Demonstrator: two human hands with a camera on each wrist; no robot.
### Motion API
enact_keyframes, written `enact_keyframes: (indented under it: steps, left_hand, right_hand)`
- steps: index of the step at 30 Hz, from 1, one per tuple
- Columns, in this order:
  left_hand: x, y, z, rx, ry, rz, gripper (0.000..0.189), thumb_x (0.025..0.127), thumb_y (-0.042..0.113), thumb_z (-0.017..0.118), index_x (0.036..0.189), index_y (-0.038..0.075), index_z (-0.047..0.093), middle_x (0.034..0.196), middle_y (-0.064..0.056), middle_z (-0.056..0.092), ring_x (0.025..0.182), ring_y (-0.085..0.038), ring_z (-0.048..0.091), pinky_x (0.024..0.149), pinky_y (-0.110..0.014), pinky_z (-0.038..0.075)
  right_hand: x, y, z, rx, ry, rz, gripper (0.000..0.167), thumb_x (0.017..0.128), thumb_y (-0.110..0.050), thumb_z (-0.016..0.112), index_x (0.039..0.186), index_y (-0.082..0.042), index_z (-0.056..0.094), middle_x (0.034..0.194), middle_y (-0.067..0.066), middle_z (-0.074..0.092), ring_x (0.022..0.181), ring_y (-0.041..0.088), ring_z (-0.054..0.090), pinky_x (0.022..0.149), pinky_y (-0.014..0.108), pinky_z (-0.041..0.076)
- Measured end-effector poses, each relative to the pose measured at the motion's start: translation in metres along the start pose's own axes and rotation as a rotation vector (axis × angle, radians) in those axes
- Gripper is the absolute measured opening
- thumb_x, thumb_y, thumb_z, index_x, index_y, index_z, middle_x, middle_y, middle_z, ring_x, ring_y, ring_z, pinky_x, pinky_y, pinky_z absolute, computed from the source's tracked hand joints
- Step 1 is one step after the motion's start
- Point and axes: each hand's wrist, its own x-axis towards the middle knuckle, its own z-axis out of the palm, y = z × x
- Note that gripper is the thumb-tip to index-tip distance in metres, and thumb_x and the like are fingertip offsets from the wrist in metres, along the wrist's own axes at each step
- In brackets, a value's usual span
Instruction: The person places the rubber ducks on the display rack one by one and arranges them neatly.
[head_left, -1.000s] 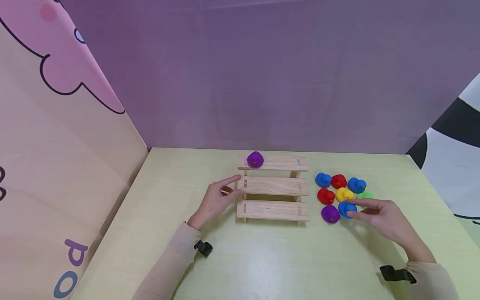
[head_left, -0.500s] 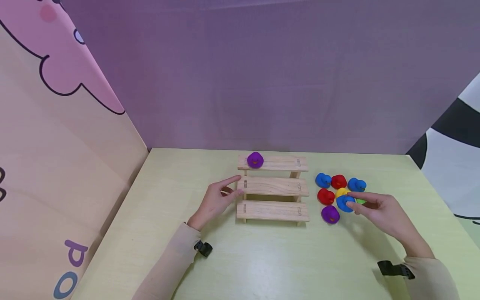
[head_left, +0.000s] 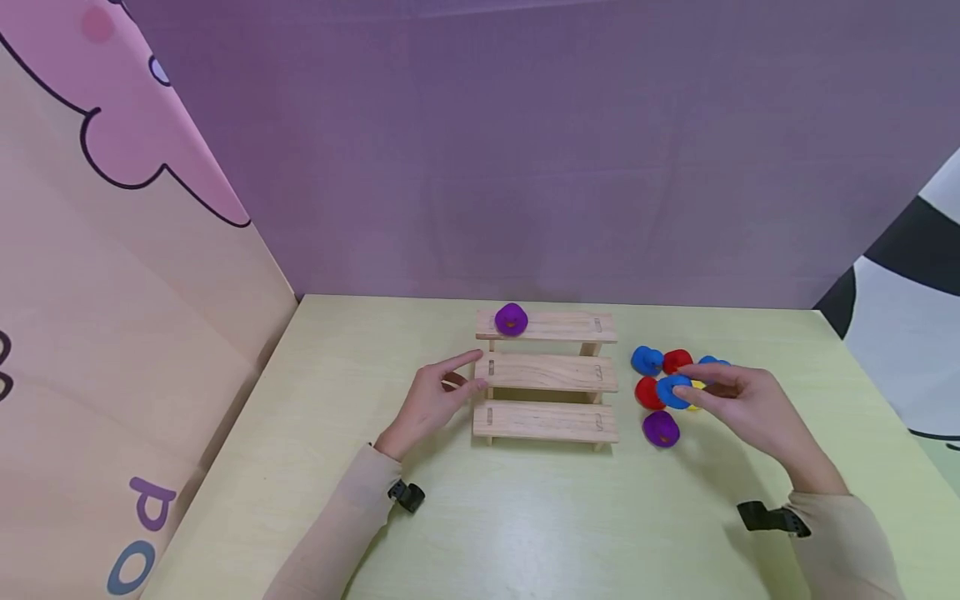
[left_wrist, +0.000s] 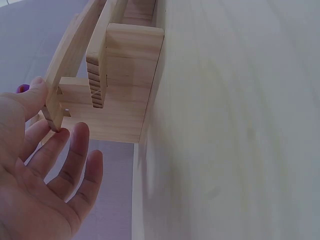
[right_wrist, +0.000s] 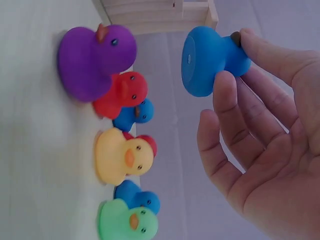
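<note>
My right hand (head_left: 753, 412) holds a blue rubber duck (right_wrist: 202, 62) between thumb and fingers, lifted above the other ducks. A three-tier wooden step shelf (head_left: 551, 373) stands at the middle of the table. At its left end my left hand (head_left: 433, 398) pinches the middle board (left_wrist: 57, 100), thumb on one face and fingers at its edge. On the top board, towards the left, sits a purple duck (head_left: 512, 320). A second purple duck (right_wrist: 87, 65) stands on the table, nearest the front of the group.
Right of the shelf, red ducks (head_left: 650, 392), a blue duck (head_left: 647, 360), a yellow duck (right_wrist: 117, 155) and a green duck (right_wrist: 125, 220) stand close together. The right hand partly covers them in the head view. A purple backdrop (head_left: 525, 167) rises behind the table (head_left: 510, 533).
The right hand has lifted the blue duck from the front of the group and carried it left and up in the head view. The left hand keeps its grip on the shelf.
</note>
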Motion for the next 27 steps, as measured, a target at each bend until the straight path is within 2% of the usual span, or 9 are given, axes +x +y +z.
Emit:
enact_keyframes:
  steps: [4, 6, 14, 22, 27]
  left_hand:
    - [0.0, 0.0, 0.0, 0.005, 0.002, 0.002, 0.051, 0.098, 0.036, 0.079, 0.148, 0.031, 0.066, 0.12, -0.01, 0.077, 0.096, -0.018, 0.07, 0.079, -0.036, 0.058]
    - [0.0, 0.0, 0.0, 0.005, 0.003, 0.005, 0.051, 0.098, 0.036, 0.079, 0.147, 0.03, 0.066, 0.12, -0.01, 0.077, 0.096, -0.018, 0.07, 0.079, -0.036, 0.058]
    - [-0.001, 0.003, 0.0, -0.005, 0.002, -0.001, 0.049, 0.098, 0.035, 0.079, 0.146, 0.032, 0.067, 0.119, -0.01, 0.077, 0.095, -0.018, 0.071, 0.075, -0.033, 0.058]
    - [-0.001, 0.002, -0.001, -0.008, 0.001, 0.005, 0.05, 0.099, 0.035, 0.078, 0.147, 0.032, 0.066, 0.12, -0.01, 0.077, 0.095, -0.018, 0.07, 0.074, -0.033, 0.058]
    - [0.0, -0.001, 0.0, 0.0, 0.003, 0.014, 0.05, 0.099, 0.035, 0.079, 0.147, 0.033, 0.066, 0.123, -0.01, 0.076, 0.096, -0.019, 0.07, 0.074, -0.034, 0.059]
  right_hand:
    - [0.005, -0.009, 0.002, -0.004, 0.01, -0.02, 0.043, 0.1, -0.039, 0.077, 0.132, -0.01, 0.075, 0.121, 0.016, 0.078, 0.089, -0.014, 0.065, 0.076, 0.019, 0.054]
    - [0.008, -0.013, 0.003, -0.001, 0.009, -0.031, 0.043, 0.101, -0.038, 0.076, 0.133, -0.01, 0.075, 0.123, 0.018, 0.077, 0.089, -0.014, 0.064, 0.076, 0.018, 0.054]
    - [0.018, -0.028, 0.007, 0.038, 0.016, -0.095, 0.038, 0.101, -0.033, 0.076, 0.131, -0.011, 0.076, 0.115, 0.008, 0.08, 0.089, -0.007, 0.07, 0.075, 0.019, 0.057]
    - [0.026, -0.046, 0.011, 0.045, -0.001, -0.103, 0.04, 0.102, -0.036, 0.075, 0.132, -0.011, 0.075, 0.119, 0.014, 0.08, 0.091, -0.007, 0.069, 0.079, 0.018, 0.055]
    - [0.032, -0.054, 0.015, 0.048, -0.021, -0.095, 0.042, 0.102, -0.039, 0.074, 0.133, -0.011, 0.074, 0.117, 0.014, 0.08, 0.09, -0.002, 0.071, 0.08, 0.022, 0.055]
